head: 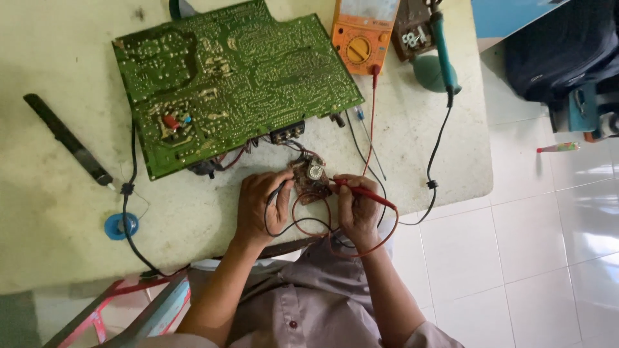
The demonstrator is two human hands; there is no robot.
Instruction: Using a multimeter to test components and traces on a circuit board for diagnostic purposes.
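Note:
A small brown circuit board (308, 180) with a round silver part lies near the table's front edge, wired to a large green circuit board (232, 77). My left hand (259, 206) holds a black test probe (278, 191) against the small board's left side. My right hand (358, 209) grips a red test probe (362, 191) with its tip at the board's right side. Red and black leads loop under my hands and run up to an orange multimeter (361, 32) at the table's far edge.
A teal-handled soldering iron (445, 55) rests at the far right, its black cord trailing over the table (64, 212). A black flat tool (68, 138) and a blue solder spool (120, 225) lie at the left. White floor tiles are on the right.

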